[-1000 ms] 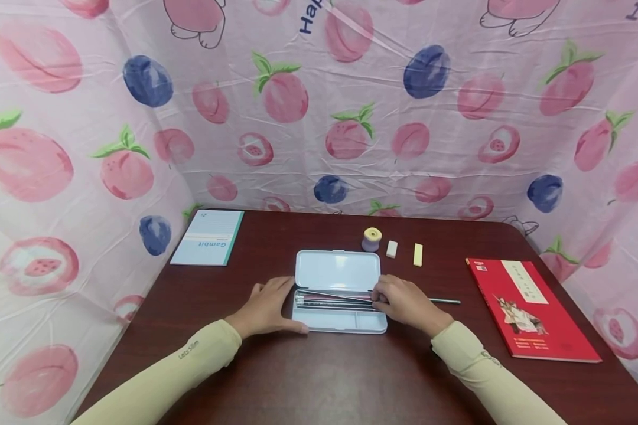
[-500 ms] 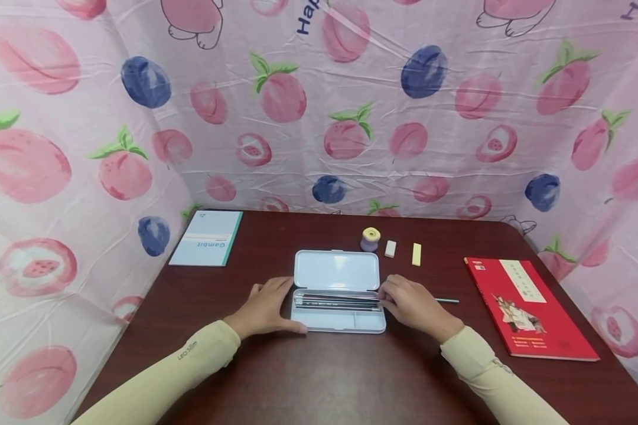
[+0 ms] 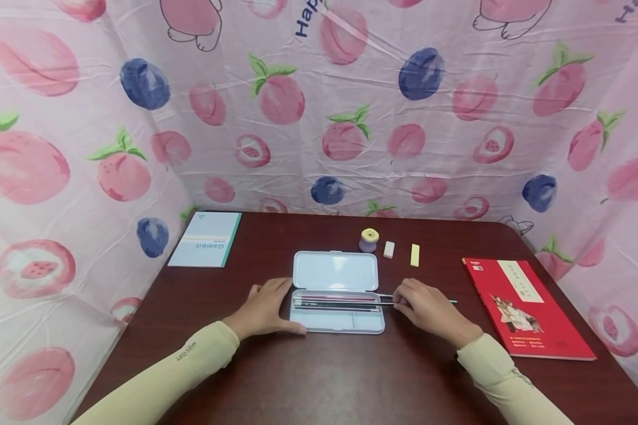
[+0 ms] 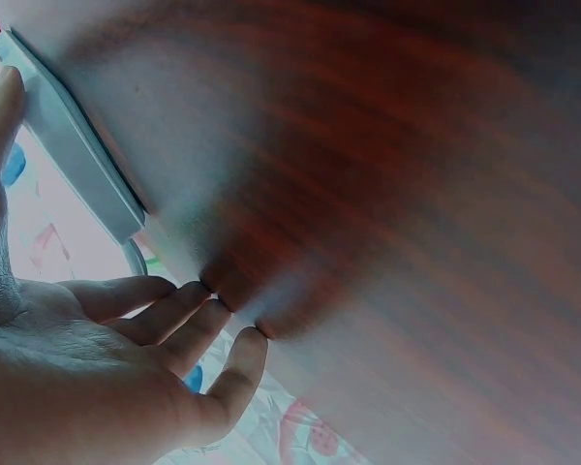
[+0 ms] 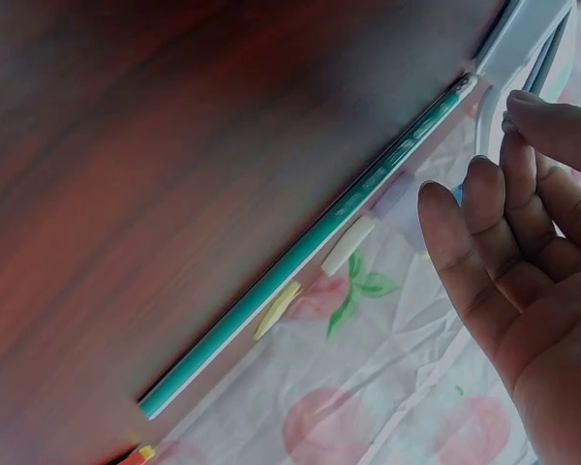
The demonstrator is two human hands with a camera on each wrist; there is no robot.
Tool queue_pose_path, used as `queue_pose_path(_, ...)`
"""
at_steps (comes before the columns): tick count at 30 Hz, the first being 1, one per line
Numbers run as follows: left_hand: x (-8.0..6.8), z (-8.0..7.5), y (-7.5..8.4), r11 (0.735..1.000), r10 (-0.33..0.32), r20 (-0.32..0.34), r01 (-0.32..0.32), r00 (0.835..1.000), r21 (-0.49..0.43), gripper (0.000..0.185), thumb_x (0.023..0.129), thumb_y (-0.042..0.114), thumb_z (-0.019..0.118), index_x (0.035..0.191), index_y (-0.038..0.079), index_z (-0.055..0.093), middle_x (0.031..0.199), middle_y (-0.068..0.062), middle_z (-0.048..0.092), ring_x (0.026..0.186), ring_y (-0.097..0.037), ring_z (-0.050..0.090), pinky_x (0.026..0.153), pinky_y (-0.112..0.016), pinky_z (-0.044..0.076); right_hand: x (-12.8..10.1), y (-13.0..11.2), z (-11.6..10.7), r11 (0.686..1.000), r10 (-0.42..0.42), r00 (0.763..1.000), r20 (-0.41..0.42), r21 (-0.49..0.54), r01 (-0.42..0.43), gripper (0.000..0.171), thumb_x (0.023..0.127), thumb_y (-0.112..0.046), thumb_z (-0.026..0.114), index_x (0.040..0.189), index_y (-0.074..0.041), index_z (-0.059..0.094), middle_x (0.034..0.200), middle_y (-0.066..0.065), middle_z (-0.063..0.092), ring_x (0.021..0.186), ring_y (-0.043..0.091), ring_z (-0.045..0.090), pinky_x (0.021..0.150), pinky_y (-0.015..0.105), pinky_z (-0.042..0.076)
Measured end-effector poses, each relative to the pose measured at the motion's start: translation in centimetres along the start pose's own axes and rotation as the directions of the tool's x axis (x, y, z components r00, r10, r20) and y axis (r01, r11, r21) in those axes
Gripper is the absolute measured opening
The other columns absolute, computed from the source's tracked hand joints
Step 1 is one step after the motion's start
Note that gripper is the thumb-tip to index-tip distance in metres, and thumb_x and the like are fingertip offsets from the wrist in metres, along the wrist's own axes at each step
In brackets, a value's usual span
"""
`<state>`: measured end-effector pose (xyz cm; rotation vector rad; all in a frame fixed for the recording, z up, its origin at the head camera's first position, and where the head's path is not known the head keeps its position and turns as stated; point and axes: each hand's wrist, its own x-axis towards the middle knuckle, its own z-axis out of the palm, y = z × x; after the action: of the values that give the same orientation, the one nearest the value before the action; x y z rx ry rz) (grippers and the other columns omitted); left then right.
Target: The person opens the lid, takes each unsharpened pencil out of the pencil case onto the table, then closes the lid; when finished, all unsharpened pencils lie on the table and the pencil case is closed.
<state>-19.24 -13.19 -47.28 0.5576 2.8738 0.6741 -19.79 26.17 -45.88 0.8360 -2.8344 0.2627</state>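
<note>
green pencil [image 3: 446, 301] lies left-right on table, right hand [image 3: 430, 310] over it.

Downward head view, two close wrist views

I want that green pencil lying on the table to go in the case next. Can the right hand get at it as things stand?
Probably yes. The right hand hovers right above the green pencil, which lies bare on the table beside the open case. Nothing covers the pencil.
</note>
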Motion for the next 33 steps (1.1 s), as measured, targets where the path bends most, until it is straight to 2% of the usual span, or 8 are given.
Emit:
queue_pose_path(5,0.0,0.1,0.0,1.000,0.005,-0.005,-0.005,1.000,-0.006,0.127,0.070,0.073,0.089,0.164,0.005,0.037,0.167,-0.014,0.045,0.156,-0.033,0.040,0.114,-0.059,0.034,-0.9,0.8,-0.1,0.999,0.029,0.999,0.019,0.029,-0.030,0.025,0.083,-0.015,0.092,0.097,-0.019,0.072,0.089,-0.007,0.063,0.080,0.003,0.056,0.073,0.026,0.058)
queue_pose_path(19,0.1,0.2,-0.1,1.000,-0.001,-0.004,0.001,1.000,0.000,0.126,0.070,0.073,0.089,0.165,0.007,0.038,0.167,-0.013,0.045,0.156,-0.033,0.040,0.114,-0.058,0.034,-2.9,2.8,-1.0,0.997,0.072,0.997,0.003,0.042,-0.072,0.029,0.082,-0.015,0.093,0.098,-0.023,0.070,0.090,-0.010,0.063,0.082,0.002,0.057,0.073,0.026,0.058)
queue_pose_path(27,0.1,0.3,-0.1,1.000,-0.006,-0.004,0.006,1.000,0.009,0.126,0.070,0.074,0.088,0.165,0.007,0.038,0.167,-0.013,0.045,0.156,-0.033,0.040,0.115,-0.059,0.034,-3.8,3.6,-1.2,0.998,0.050,0.998,-0.035,0.048,-0.048,0.029,0.081,-0.012,0.093,0.096,-0.021,0.071,0.090,-0.010,0.062,0.082,0.002,0.057,0.072,0.026,0.057)
queue_pose_path(33,0.1,0.3,-0.1,1.000,-0.005,-0.002,0.005,1.000,0.010,0.127,0.070,0.074,0.088,0.165,0.007,0.037,0.167,-0.013,0.045,0.156,-0.033,0.039,0.115,-0.058,0.034,-4.4,4.2,-1.3,0.997,0.069,0.997,-0.024,0.043,-0.068,0.029,0.081,-0.013,0.093,0.098,-0.022,0.070,0.091,-0.011,0.063,0.083,0.002,0.057,0.072,0.026,0.057)
